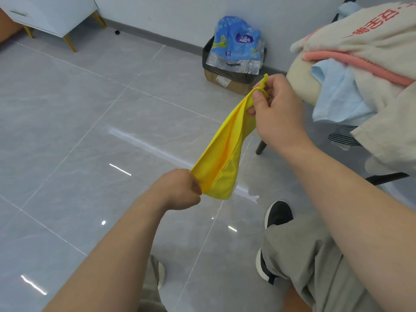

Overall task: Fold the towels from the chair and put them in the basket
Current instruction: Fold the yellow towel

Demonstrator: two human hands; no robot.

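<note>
Towel [225, 152], yellow and thin, hangs bunched in mid-air above the floor [90, 109], stretched between my hands. My left hand [182, 190] pinches its lower end; my right hand [276, 109] pinches the upper corner by the hanging loop. I judge it light, limp and non-fragile: grip at corners. A light blue towel [337, 95] and others lie heaped on the chair [300, 73].

You hold a plain bright-yellow cloth towel [225, 154] between your left hand [180, 190] and right hand [276, 109]. Just right of the right hand: a pale-blue terry towel [337, 95], and a cream towel [333, 45] with pink band and red lettering. Below them, grey marbled floor tiles [78, 109].
</note>
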